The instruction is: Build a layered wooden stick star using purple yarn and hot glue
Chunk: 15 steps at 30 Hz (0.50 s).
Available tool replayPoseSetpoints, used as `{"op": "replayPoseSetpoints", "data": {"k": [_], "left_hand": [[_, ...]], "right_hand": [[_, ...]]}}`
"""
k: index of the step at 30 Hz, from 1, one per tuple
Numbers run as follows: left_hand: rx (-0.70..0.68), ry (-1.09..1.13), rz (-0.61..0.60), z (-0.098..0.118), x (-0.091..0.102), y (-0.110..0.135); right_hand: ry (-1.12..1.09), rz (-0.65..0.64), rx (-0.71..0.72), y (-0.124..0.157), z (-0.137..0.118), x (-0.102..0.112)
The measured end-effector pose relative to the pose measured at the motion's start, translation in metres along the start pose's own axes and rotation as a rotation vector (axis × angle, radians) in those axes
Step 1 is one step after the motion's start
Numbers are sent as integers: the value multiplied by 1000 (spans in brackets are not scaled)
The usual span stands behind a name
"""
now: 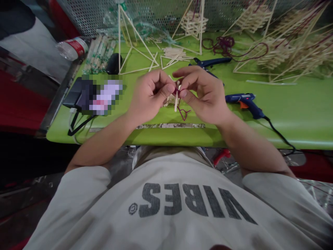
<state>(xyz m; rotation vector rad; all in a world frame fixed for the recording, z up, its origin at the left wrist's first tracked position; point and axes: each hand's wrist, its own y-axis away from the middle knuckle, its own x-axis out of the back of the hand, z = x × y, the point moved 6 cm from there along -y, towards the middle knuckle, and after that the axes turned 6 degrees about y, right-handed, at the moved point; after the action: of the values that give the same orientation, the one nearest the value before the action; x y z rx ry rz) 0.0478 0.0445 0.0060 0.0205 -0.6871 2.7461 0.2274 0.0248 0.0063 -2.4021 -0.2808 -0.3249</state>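
My left hand (153, 95) and my right hand (204, 93) meet above the middle of the green table (166, 139). Thumb and fingers of each pinch a dark red string (184, 114) around a short pale wooden stick (176, 100). The string's loose end hangs below the stick in a small loop. Partly hidden behind my left fingertips is a small piece built of pale sticks (170, 101). Just beyond my right hand lie blue-handled pliers (213, 62).
A blue glue gun (247, 102) with a cord lies at right. Stick frames (137, 48) and stacked stick pieces (194, 24) stand at the back, near a tangle of red string (225, 45). At left are a plastic bottle (74, 48), wrapped stick bundles (97, 53) and a black box (78, 92).
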Motion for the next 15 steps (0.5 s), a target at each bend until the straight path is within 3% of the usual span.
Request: {"op": "replayPoseSetpoints", "data": {"k": [7, 11, 15], "left_hand": [[-83, -18, 45, 2, 6, 5], [-111, -24, 35, 9, 6, 7], [-100, -6, 30, 13, 5, 5]], "right_hand": [[-338, -90, -100, -4, 7, -8], [-321, -91, -205, -5, 12, -5], [-346, -99, -211, -5, 17, -6]]}}
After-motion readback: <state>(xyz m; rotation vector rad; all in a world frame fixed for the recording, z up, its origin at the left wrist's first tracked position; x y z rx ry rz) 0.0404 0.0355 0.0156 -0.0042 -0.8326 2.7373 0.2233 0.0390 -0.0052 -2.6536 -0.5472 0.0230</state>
